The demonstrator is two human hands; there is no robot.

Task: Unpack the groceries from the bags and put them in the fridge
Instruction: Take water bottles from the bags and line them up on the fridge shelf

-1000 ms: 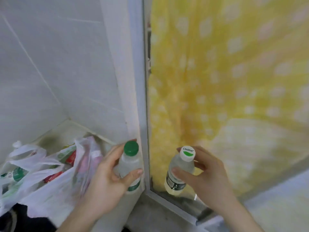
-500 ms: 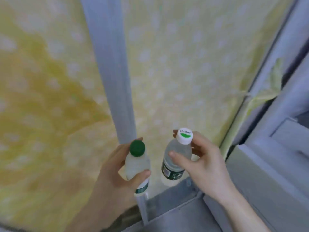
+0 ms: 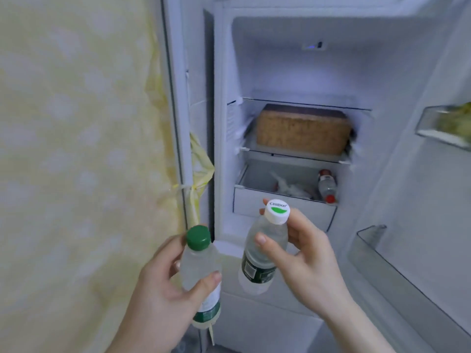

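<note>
The left hand (image 3: 163,284) is wrapped around a clear bottle with a green cap (image 3: 200,266), thumb across its front and fingers behind, holding it upright. Just to its right, the right hand (image 3: 311,266) grips a second clear bottle with a white cap (image 3: 262,253), fingers curled around its neck and shoulder, thumb on the near side; the two bottles stand close but apart. Beyond both hands the fridge (image 3: 293,72) stands open, lit inside. Above the right hand is a drawer (image 3: 283,205) holding a small bottle with a red cap (image 3: 326,186) and some crumpled wrapping, and over that a shelf carrying a brown woven-looking box (image 3: 302,128). Right of the right hand are the door's bins (image 3: 397,273). Left of the left hand hangs a yellow patterned cloth (image 3: 76,149).
</note>
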